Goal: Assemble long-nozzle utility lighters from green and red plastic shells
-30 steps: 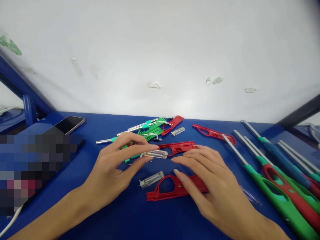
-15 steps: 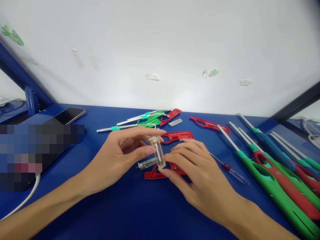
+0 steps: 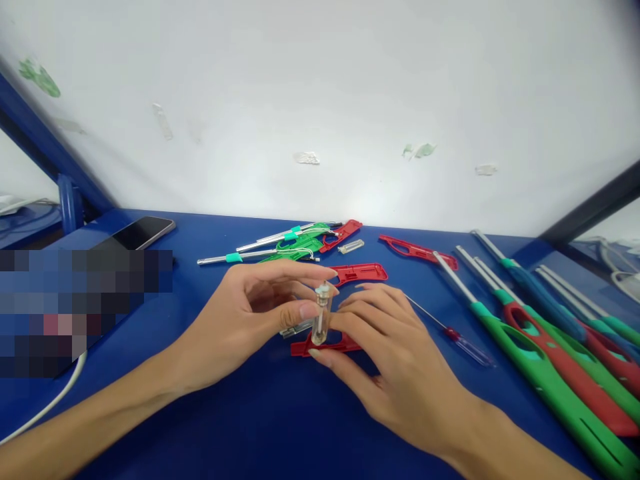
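Observation:
A small clear lighter fuel tank (image 3: 321,320) stands nearly upright between my two hands, its valve end on top. My left hand (image 3: 245,310) pinches its upper part between thumb and fingers. The thumb of my right hand (image 3: 387,347) is at its bottom end and the fingers curl along its right side. Just behind, partly hidden by my left thumb, lies another clear tank (image 3: 295,330). Below the held tank is a red lighter casing half (image 3: 302,349), mostly covered by my right hand. A second red casing half (image 3: 363,273) lies farther back.
Green casing parts (image 3: 305,245), metal tubes and wires lie at the back, beside a loose clear tank (image 3: 351,247). A screwdriver (image 3: 470,347) is right of my hand. Several long lighters (image 3: 545,373) fill the right side. A phone (image 3: 145,230) and white cable (image 3: 60,393) are left.
The held tank has tilted from leaning left to nearly upright, its top moving right. Both hands still hold it. The view has shifted slightly.

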Available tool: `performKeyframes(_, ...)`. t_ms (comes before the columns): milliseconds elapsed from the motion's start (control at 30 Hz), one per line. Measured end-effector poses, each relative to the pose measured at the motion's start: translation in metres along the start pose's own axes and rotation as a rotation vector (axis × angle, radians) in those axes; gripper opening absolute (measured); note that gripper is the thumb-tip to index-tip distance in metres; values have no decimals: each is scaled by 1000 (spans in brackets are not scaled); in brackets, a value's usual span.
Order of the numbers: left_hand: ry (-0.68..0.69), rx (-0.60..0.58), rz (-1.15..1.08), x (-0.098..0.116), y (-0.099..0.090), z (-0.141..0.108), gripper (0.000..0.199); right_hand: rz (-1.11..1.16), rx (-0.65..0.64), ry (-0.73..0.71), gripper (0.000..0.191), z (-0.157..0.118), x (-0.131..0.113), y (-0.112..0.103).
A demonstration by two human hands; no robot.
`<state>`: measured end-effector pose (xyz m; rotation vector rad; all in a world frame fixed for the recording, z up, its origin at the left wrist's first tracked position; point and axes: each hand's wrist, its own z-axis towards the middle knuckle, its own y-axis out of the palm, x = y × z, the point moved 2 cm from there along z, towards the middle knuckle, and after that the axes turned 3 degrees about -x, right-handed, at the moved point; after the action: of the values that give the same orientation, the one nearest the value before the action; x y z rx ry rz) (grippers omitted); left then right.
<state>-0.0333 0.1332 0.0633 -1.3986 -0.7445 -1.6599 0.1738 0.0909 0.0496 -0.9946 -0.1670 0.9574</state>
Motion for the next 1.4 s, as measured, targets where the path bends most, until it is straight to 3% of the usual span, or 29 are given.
performKeyframes(333,10,9,13,-2,2,4,22,35,-48,34,8,1,-4,1)
performKeyframes(600,46,36,-4,-2,4,2,22,64,-41,33,12,1,-6,-2)
performKeyframes(1167,-15,5,-10,-6,1,1,26,166,-179,132,22,-1,4,8)
performKeyframes(1400,-34,38,-35,-6,1,5,28,190,-181,150,23,1,1,4)
